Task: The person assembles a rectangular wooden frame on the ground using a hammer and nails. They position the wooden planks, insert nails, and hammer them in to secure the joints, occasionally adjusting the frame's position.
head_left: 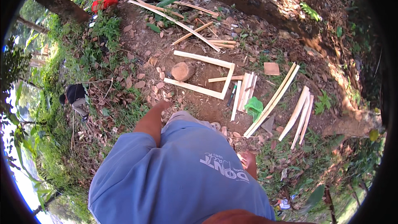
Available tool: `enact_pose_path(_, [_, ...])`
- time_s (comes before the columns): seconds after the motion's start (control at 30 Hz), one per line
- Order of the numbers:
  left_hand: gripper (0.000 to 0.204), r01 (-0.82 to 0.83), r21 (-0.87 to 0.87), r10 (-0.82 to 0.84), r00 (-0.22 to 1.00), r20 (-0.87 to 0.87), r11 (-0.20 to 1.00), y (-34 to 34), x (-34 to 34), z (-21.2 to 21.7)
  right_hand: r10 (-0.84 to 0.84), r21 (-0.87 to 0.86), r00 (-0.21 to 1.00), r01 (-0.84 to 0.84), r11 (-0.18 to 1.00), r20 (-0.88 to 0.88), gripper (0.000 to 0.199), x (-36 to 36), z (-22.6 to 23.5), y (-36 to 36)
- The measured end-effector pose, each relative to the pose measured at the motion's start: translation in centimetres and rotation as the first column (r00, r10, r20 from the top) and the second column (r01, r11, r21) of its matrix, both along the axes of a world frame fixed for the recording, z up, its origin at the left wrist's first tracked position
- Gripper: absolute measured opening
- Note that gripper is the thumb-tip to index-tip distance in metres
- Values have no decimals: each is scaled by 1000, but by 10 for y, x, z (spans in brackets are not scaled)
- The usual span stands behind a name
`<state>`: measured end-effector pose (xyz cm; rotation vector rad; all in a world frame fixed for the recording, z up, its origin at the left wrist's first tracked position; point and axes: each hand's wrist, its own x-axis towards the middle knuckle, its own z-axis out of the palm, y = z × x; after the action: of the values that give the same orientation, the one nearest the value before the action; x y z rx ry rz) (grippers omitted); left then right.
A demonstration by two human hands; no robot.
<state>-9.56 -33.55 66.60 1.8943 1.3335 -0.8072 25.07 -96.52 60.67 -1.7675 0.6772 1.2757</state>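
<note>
Nothing is held: the left hand [162, 104] hangs empty with fingers seemingly loose; the right hand cannot be seen. Ahead on the dirt, a three-sided frame of pale wooden slats [202, 74] lies unclosed beside a round log stump [182, 71], loose pale slats [244, 91] unused beyond.

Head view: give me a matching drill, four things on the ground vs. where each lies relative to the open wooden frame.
Things:
1. log round
2. green bag
3. square board piece
4. red item

Places:
A. far off to the upper left, by the plants
B. inside the wooden frame
C. right of the frame, alone on bare dirt
D. lower right of the frame, among the leaning slats

Pairs: 1-B, 2-D, 3-C, 4-A
</note>
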Motion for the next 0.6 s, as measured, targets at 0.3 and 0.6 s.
enact_pose_path(0.3, [46,229,291,-232,972,-24,929,80,-16,31,-79,-120,996,73,990,-47,44,-45,-43,-71])
enact_pose_path(0.6, [37,3,139,2,1000,-31,990,113,3,73,-113,-93,987,102,990,-116,45,-95,-73,-53])
